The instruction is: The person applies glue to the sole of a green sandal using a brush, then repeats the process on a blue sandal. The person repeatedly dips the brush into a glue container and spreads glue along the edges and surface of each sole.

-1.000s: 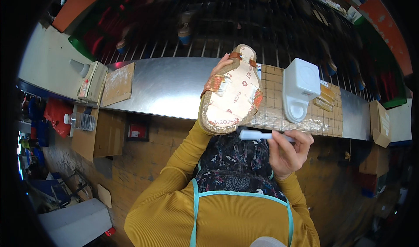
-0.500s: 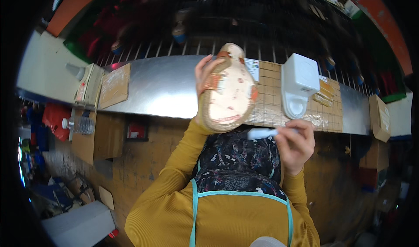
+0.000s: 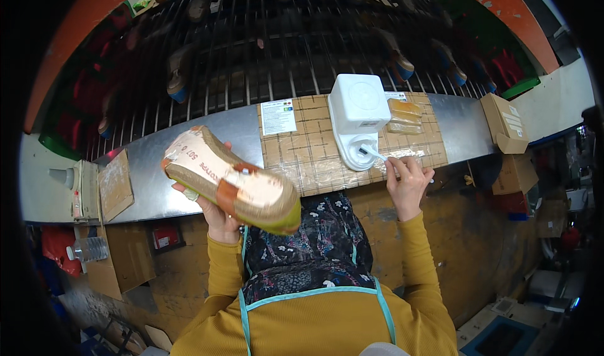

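Tilted over the workbench is an unfinished sandal [image 3: 214,167], its pale underside facing up, with orange-brown straps folded onto it and a yellow-green last beneath. My left hand [image 3: 217,214] grips it from below, fingers partly hidden. My right hand [image 3: 410,183] pinches a slim brush [image 3: 379,155] with a pale handle. The brush's tip is inside the round cup [image 3: 356,157] at the foot of a white dispenser [image 3: 361,104].
Patterned cardboard [image 3: 302,158] covers part of the metal bench, with a printed sheet [image 3: 279,117] and amber blocks [image 3: 405,117] on it. Behind runs a bar conveyor [image 3: 283,73] carrying several shoes. Cardboard boxes [image 3: 505,123] stand at the right; a clear bottle [image 3: 91,249] lies at the left.
The sandal has turned from upright to slanted, moving left and lower in view. The brush has gone from the air into the dispenser's cup. The whole view has shifted.
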Motion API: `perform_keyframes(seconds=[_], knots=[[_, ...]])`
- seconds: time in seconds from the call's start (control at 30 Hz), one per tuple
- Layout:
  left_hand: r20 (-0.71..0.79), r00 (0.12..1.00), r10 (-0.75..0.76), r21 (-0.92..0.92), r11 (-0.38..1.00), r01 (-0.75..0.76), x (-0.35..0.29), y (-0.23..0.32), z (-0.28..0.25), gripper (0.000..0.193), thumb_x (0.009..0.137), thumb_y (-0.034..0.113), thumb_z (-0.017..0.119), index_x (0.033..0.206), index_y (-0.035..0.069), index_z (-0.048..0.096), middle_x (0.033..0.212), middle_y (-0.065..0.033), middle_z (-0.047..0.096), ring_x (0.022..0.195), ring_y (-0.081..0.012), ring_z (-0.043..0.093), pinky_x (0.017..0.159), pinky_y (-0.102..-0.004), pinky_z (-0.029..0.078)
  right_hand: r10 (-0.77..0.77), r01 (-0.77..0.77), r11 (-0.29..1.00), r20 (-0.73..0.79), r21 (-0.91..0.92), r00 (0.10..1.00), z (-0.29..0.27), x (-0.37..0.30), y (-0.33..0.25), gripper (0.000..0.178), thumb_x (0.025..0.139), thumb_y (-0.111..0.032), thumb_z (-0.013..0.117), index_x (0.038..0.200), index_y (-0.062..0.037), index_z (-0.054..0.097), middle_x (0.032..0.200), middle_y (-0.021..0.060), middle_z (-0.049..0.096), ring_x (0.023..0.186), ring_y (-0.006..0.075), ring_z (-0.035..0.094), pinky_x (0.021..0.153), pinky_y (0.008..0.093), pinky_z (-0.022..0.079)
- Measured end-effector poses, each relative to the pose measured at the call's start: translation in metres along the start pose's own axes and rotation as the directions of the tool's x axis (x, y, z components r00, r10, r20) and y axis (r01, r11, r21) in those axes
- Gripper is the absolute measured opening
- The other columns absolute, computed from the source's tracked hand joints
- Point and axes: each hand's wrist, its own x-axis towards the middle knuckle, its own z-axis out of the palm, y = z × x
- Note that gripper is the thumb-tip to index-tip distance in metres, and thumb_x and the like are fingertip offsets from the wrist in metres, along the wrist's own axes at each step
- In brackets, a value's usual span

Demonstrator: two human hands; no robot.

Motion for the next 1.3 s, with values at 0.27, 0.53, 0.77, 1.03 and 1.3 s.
perform_keyframes(seconds=[0.27,0.53,0.77,1.03,1.3], knots=[[0.187,0.969,-0.162,-0.162,0.968,0.193,-0.01,-0.005,0.017,0.088,0.086,0.076,0.042,0.148,0.015,0.03,0.13,-0.0272,0.048,0.09,-0.0356,0.063,0.067,-0.047,0.06,-0.049,0.044,0.998,0.117,0.045,0.992,-0.005,0.008,0.007,0.005,0.082,-0.018,0.072,0.082,-0.0127,0.072,0.074,0.0022,0.059,0.061,0.0185,0.055,0.074,0.0362,0.03],[0.187,0.924,-0.334,-0.055,0.936,0.349,-0.006,0.007,0.01,0.102,0.081,0.085,0.033,0.147,0.008,0.03,0.119,-0.0304,0.054,0.097,-0.0389,0.063,0.073,-0.0427,0.061,0.26,-0.645,0.559,0.628,0.521,0.733,0.017,-0.003,0.046,0.018,0.091,-0.017,0.066,0.085,-0.0013,0.071,0.062,0.0014,0.062,0.052,0.0059,0.05,0.047,0.0234,0.034],[-0.128,0.956,-0.264,0.503,0.813,0.292,-0.002,-0.019,0.006,0.083,0.093,0.071,0.032,0.146,0.007,0.033,0.137,-0.0144,0.05,0.12,-0.022,0.055,0.098,-0.035,0.049,0.177,-0.691,0.288,0.672,0.663,0.719,0.011,0.013,0.017,0.011,0.084,-0.008,0.074,0.092,-0.0019,0.071,0.079,0.0028,0.067,0.075,0.0104,0.06,0.068,0.0239,0.044],[0.194,0.918,-0.345,0.611,0.775,0.162,0.002,-0.037,0.035,0.095,0.084,0.074,0.05,0.137,-0.005,0.041,0.12,-0.0165,0.06,0.107,-0.0215,0.062,0.092,-0.0318,0.052,-0.046,0.075,0.749,-0.06,0.659,0.997,-0.044,0.052,-0.097,0.017,0.073,-0.011,0.081,0.089,-0.0109,0.077,0.083,-0.0002,0.067,0.079,0.0126,0.058,0.078,0.0292,0.031],[0.247,0.951,-0.186,0.758,0.648,-0.07,-0.011,-0.026,0.028,0.081,0.087,0.057,0.061,0.128,-0.011,0.048,0.114,-0.0179,0.064,0.101,-0.021,0.063,0.087,-0.0311,0.049,0.086,-0.129,0.549,0.097,0.826,0.992,-0.022,0.035,-0.128,0.019,0.076,-0.009,0.08,0.095,-0.0062,0.076,0.09,0.0023,0.059,0.072,0.0107,0.056,0.083,0.0274,0.033]])
